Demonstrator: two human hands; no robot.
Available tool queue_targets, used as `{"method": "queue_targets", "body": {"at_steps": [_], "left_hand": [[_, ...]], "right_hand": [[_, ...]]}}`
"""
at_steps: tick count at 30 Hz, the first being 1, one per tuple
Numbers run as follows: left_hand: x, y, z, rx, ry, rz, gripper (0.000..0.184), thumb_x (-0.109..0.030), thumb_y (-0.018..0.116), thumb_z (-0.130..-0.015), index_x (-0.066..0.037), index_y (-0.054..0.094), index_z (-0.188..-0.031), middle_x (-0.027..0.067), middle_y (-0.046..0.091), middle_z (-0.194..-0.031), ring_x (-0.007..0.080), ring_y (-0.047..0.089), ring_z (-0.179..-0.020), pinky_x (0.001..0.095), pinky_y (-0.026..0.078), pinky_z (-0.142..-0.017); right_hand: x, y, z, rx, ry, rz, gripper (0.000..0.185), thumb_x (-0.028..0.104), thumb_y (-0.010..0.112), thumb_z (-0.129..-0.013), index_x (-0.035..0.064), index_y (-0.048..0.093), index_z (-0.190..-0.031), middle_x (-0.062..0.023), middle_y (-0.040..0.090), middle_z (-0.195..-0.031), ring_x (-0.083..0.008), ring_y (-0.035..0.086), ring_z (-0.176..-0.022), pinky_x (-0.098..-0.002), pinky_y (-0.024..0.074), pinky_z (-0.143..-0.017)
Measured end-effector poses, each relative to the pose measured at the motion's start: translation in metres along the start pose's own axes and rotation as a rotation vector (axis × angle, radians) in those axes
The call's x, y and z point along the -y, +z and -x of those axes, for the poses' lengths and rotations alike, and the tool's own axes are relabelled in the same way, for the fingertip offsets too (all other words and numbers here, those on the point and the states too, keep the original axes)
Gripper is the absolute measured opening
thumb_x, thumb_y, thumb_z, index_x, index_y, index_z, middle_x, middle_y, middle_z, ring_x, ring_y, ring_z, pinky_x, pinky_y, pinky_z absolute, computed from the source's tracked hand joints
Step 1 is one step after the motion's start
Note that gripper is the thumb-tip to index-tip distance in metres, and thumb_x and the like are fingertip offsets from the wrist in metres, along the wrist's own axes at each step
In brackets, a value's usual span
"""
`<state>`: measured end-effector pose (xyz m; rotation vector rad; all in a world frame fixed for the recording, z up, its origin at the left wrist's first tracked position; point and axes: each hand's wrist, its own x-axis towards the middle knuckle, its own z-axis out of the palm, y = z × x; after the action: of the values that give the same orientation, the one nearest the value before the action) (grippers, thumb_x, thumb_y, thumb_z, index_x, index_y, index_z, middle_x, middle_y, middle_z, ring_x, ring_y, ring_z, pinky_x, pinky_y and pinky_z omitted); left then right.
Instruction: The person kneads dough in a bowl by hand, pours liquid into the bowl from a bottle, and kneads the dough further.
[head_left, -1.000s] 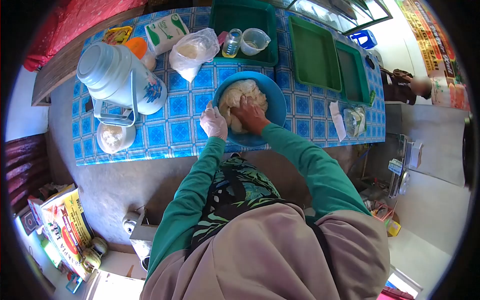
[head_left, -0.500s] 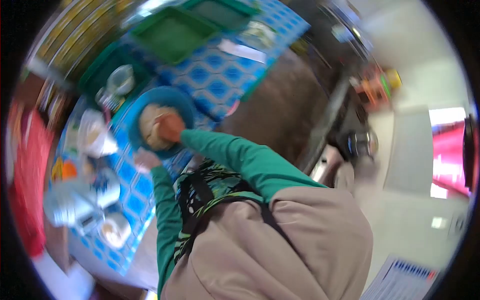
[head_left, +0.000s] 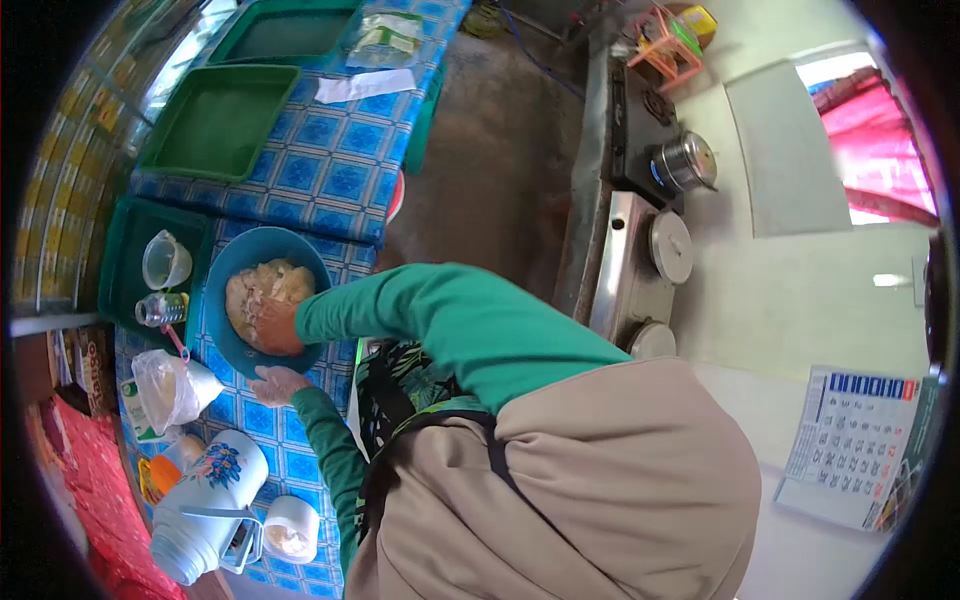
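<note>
A blue basin (head_left: 226, 342) stands on the blue patterned tablecloth with a lumpy, pale mass of dough (head_left: 262, 290) inside. My right hand (head_left: 278, 325) reaches down into it, fingers pressed into the dough and partly hidden by it. At the near lower rim, my left hand (head_left: 280, 385) grips the basin's edge; it looks whitish, and I cannot tell whether that is flour or a thin glove. Beyond the basin, a green tray (head_left: 112, 290) holds a clear plastic cup (head_left: 166, 262) and a small glass jar (head_left: 160, 309).
A flowered thermos jug (head_left: 205, 500), a white tub (head_left: 291, 528) of pale powder and a plastic bag (head_left: 165, 390) stand left of the basin. More green trays (head_left: 222, 120) and a paper strip (head_left: 365, 86) lie to its right. Behind me are a stove (head_left: 628, 260) and a pot (head_left: 683, 162).
The view has turned and become sharper. My right hand still works in the dough, now lower in the basin near its wall. My left hand stays at the rim.
</note>
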<state>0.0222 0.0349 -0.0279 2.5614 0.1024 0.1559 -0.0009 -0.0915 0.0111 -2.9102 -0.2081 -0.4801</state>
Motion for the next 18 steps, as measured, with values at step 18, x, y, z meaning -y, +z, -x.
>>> {"method": "queue_targets", "body": {"at_steps": [18], "left_hand": [[-0.041,-0.029,0.015,-0.103,-0.329,0.467,0.031,-0.011,0.052,-0.082,0.004,0.057,-0.108,0.0238,0.062,-0.081,0.0350,0.061,-0.071,0.0399,0.047,-0.066]], "right_hand": [[-0.032,-0.025,-0.045,0.191,0.319,-0.320,0.023,0.021,0.059,-0.066,0.0087,0.065,-0.086,-0.0131,0.065,-0.081,-0.0289,0.063,-0.077,-0.0395,0.0477,-0.072]]}}
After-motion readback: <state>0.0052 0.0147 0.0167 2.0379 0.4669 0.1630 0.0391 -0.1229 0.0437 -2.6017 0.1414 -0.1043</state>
